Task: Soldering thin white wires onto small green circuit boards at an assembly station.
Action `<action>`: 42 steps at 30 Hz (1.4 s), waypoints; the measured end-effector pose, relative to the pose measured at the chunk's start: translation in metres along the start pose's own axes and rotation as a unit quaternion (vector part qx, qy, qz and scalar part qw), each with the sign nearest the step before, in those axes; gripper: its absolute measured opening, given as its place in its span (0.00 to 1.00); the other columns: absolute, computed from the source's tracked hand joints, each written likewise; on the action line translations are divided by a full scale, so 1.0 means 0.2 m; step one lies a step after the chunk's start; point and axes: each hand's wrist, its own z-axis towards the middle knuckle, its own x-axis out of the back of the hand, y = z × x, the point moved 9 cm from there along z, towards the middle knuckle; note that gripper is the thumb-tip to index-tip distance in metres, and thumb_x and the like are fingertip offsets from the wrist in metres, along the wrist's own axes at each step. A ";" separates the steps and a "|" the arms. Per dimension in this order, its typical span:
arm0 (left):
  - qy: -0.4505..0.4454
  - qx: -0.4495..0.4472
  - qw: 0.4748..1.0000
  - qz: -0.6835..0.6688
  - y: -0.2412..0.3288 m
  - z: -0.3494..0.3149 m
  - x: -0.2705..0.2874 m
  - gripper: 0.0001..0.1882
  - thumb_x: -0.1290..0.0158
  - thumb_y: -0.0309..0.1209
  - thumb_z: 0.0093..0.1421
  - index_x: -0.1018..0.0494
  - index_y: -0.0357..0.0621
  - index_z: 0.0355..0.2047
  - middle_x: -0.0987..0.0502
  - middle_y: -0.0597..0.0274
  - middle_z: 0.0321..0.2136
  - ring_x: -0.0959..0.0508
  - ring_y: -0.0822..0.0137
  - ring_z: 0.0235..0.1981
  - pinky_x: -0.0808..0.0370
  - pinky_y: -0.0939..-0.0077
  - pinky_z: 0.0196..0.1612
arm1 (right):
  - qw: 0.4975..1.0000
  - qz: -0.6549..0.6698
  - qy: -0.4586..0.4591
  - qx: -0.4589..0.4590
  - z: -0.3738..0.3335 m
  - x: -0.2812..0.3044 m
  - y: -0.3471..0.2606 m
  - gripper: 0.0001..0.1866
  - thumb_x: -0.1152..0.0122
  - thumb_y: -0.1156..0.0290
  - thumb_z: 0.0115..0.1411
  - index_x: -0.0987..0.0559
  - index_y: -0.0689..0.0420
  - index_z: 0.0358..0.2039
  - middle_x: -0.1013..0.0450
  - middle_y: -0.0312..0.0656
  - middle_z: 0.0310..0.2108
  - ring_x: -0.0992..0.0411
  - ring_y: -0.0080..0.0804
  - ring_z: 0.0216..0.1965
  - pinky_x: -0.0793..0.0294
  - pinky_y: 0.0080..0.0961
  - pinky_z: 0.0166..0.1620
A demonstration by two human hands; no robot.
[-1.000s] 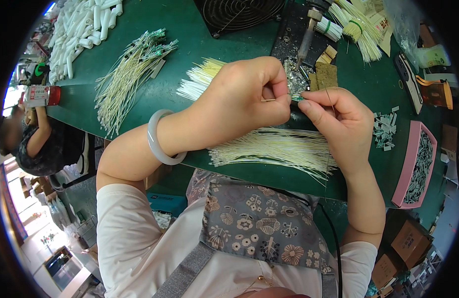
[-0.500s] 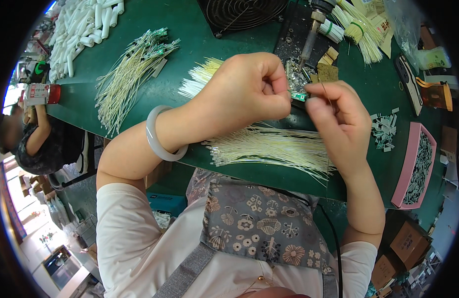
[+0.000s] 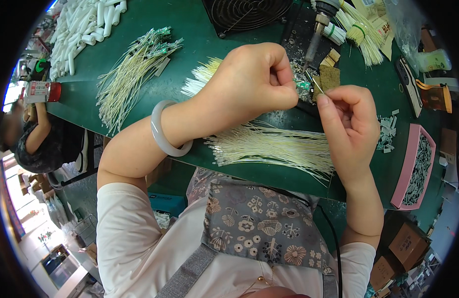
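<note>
My left hand point(image 3: 254, 82) is closed in a pinch beside the soldering spot. A small green circuit board point(image 3: 302, 85) shows just past its fingertips. How the fingers grip the board is hidden behind the curled knuckles. My right hand point(image 3: 352, 126) pinches a thin wire point(image 3: 317, 85) between thumb and forefinger, the other fingers curled. The wire's end points up and left, close to the tip of the soldering iron point(image 3: 314, 45), which is fixed tip-down above the board. Below both hands lies a bundle of pale yellow and white wires point(image 3: 274, 148).
A fan point(image 3: 247, 15) stands at the back. Wires with boards point(image 3: 135, 74) and white tubes point(image 3: 83, 37) lie to the left. On the right are a brown sponge point(image 3: 330, 77), small white pieces point(image 3: 387, 131), a pink tray point(image 3: 402, 191) and a phone point(image 3: 408, 84). Another person sits far left.
My right hand has moved slightly right and down from the board, and the wire in its pinch now slants up toward the iron's tip. My left hand has shifted slightly up and right.
</note>
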 end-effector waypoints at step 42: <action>0.016 0.010 0.998 -0.056 0.02 0.05 0.04 0.07 0.45 0.22 0.42 0.32 0.34 0.21 0.28 0.61 0.23 0.27 0.76 0.22 0.30 0.86 0.26 | 0.974 -0.161 0.049 0.150 0.06 -0.02 -0.16 0.06 0.36 0.79 0.44 0.25 0.59 0.23 0.24 0.42 0.29 0.29 0.25 0.23 0.32 0.16 0.23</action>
